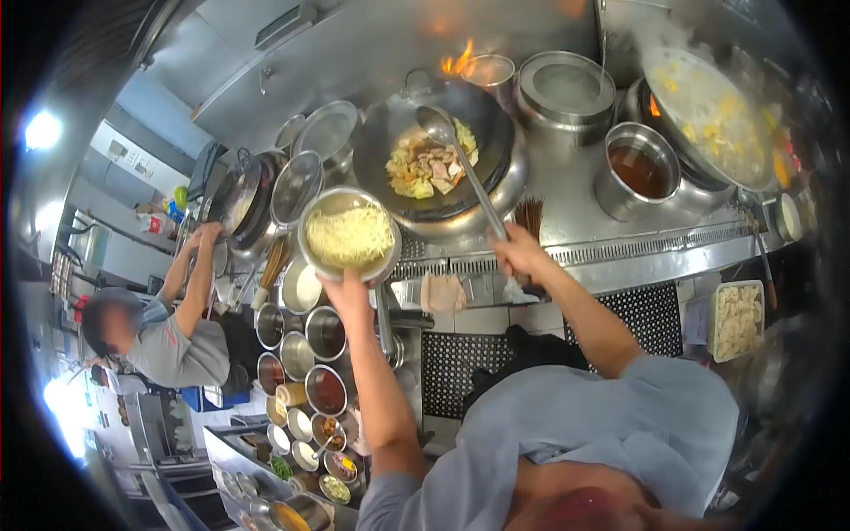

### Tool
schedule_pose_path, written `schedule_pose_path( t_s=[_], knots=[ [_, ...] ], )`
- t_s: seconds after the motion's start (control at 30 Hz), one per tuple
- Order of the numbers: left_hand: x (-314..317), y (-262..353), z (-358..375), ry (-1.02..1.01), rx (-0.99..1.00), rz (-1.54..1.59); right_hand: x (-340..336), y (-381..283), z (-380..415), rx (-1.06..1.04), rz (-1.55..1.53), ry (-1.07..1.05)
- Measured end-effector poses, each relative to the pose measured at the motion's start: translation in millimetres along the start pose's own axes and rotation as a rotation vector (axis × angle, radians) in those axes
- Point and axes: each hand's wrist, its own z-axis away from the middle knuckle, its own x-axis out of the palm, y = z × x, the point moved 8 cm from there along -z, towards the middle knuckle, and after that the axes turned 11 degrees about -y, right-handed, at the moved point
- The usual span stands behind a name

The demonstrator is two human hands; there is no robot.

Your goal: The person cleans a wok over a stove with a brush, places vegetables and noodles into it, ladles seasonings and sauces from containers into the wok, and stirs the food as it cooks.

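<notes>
My left hand (351, 299) is closed on the near rim of a metal bowl (312, 262) full of pale yellow noodle-like shreds (350, 234). The bowl is held just left of the large wok (381, 133). In my right hand (522, 254) is the handle of a long metal ladle (469, 168); its scoop rests over the wok, at the top edge of the food. Sliced meat and cabbage-like pieces (431, 168) lie in the wok's bottom. A flame (458, 60) rises behind the wok.
A steaming wok (708, 115) and a pot of brown liquid (639, 170) stand on the right. Several seasoning containers (326, 389) line the lower left. Another person (181, 341) works at a wok (239, 199) on the left. A bamboo brush (529, 215) sits beside my right hand.
</notes>
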Motion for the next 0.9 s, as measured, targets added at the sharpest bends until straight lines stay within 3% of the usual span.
schedule_pose_path(
  t_s=[0.03, 0.07, 0.1, 0.13, 0.17, 0.27, 0.3, 0.37, 0.4, 0.47, 0.53, 0.6, 0.7, 0.8, 0.9],
  knots=[
    [20.8, 10.7, -22.0, 0.021, -0.011, -0.175, 13.7, -12.9, 18.5, 0.002, -0.176, -0.043],
    [35.7, 15.5, -61.1, 0.08, 0.437, -0.757, 28.8, -24.4, 32.6, 0.011, -0.357, -0.085],
    [63.8, 7.8, -89.7, 0.059, 0.297, -0.793, 33.0, -35.0, 33.6, 0.015, -0.361, -0.074],
    [103.2, 12.9, -111.7, 0.005, 0.504, -0.943, 52.0, -49.1, 30.5, 0.011, -0.651, -0.254],
    [129.4, -2.7, -142.8, -0.077, 0.252, -1.09, 69.6, -66.1, 27.0, 0.001, -0.938, -0.437],
    [147.2, 0.1, -205.6, -0.087, 0.238, -1.186, 67.8, -80.7, -13.7, 0.082, -0.902, -0.384],
    [143.9, 8.2, -221.8, -0.074, 0.276, -1.163, 56.0, -87.7, -19.6, 0.064, -0.907, -0.367],
    [134.1, 32.6, -241.3, -0.059, 0.319, -1.104, 11.7, -91.4, -24.0, 0.089, 0.142, -0.14],
    [130.7, 42.6, -242.8, -0.066, 0.319, -1.093, 4.8, -88.1, -19.2, 0.093, 0.147, -0.129],
    [110.3, 62.9, -241.0, 0.017, 0.469, -0.918, -16.4, -101.8, -2.3, -0.062, 0.649, 0.132],
    [86.5, 55.2, -247.7, -0.038, 0.368, -0.75, -8.8, -95.7, 17.4, -0.01, 0.652, 0.15],
    [79.3, 62.5, -207.4, -0.178, 0.227, -0.343, -9.2, -89.4, 15.6, 0.037, 0.648, 0.168],
    [51.1, 27.1, -189.1, -0.148, 0.196, -0.185, 8.2, -79.0, 10.0, 0.217, 0.619, -0.013],
    [21.8, 4.8, -161.0, -0.133, 0.12, 0.019, -9.7, -36.5, -10.2, 0.169, 0.493, -0.083],
    [-15.1, -27.7, -120.8, -0.043, -0.023, 0.064, 14.5, -41.6, -18.2, 0.18, 0.578, 0.064]
  ],
)
